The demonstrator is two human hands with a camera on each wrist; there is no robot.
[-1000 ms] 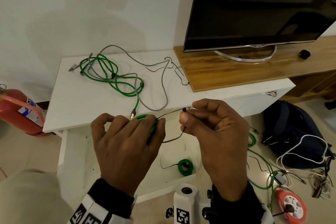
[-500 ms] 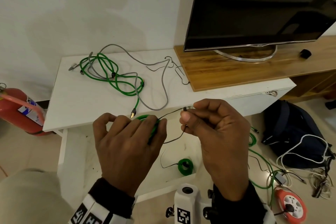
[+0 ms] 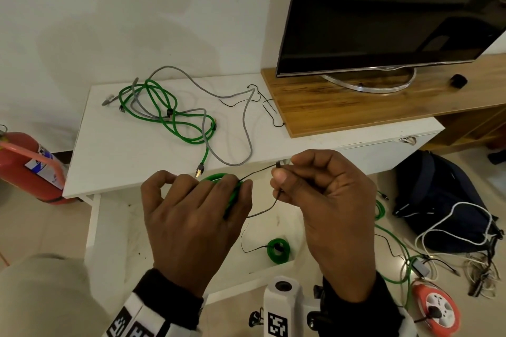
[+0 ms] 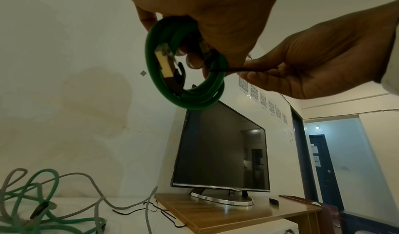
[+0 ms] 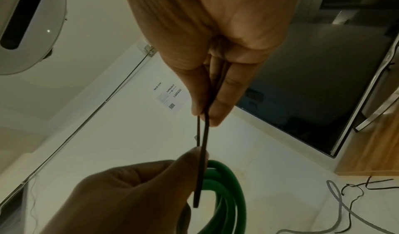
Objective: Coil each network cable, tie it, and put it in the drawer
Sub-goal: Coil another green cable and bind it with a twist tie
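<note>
Holding steady since a moment ago: my left hand (image 3: 191, 216) grips the green coil (image 4: 185, 77), my right hand (image 3: 325, 208) pinches the black tie (image 5: 202, 152) just beside it; tying remains unfinished.

Noted plain off-white wall (image 3: 131, 8) behind unit, faint stains visible. Low white cabinet top (image 3: 109, 150) stood against it. Wooden shelf (image 3: 383, 101) adjoined on right, carrying dark flat-screen TV (image 3: 383, 13) on curved metal stand (image 3: 369, 83). Floor (image 3: 27, 227) was pale, glossy tile. Red fire extinguisher (image 3: 24, 167) stood at left beside cabinet. Dark backpack (image 3: 438, 200) lay on floor at right. From left wrist view I saw row of QR-code sheets (image 4: 263, 99) on wall, dark door (image 4: 323, 169) in lit hallway beyond.
</note>
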